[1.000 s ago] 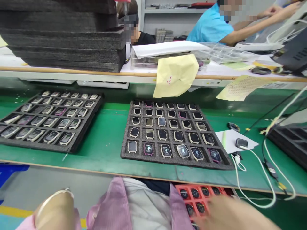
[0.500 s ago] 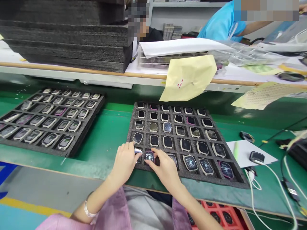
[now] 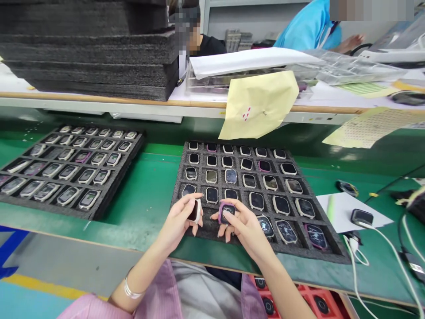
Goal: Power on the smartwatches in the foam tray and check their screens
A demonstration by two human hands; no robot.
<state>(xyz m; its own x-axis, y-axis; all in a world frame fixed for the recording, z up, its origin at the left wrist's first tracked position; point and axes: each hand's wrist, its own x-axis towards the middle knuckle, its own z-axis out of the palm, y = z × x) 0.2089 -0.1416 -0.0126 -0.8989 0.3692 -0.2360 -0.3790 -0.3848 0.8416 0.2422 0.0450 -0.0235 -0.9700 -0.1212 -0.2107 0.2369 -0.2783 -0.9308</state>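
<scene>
My left hand (image 3: 181, 218) is closed on a light-framed smartwatch (image 3: 195, 211) with a dark screen, held tilted on its side. In my right hand (image 3: 244, 218) is a purple smartwatch (image 3: 226, 213), its screen lit, with the thumb on its face. Both watches are raised over the front row of a dark grey foam tray (image 3: 212, 225), whose compartments hold several more watches. A few front-row watches, such as the one just right of my right hand (image 3: 287, 231), show lit faces. Most others in the tray have dark screens.
A second foam tray (image 3: 121, 177) of watches lies at left. Black foam sheets (image 3: 99, 66) are stacked on the shelf. A yellow paper (image 3: 260, 106) hangs from its edge. At right are a charger puck (image 3: 361, 217) and white cables. Two people are behind the shelf.
Both hands have lifted a watch out of the front row of the tray. The right hand has shifted slightly right with the purple one.
</scene>
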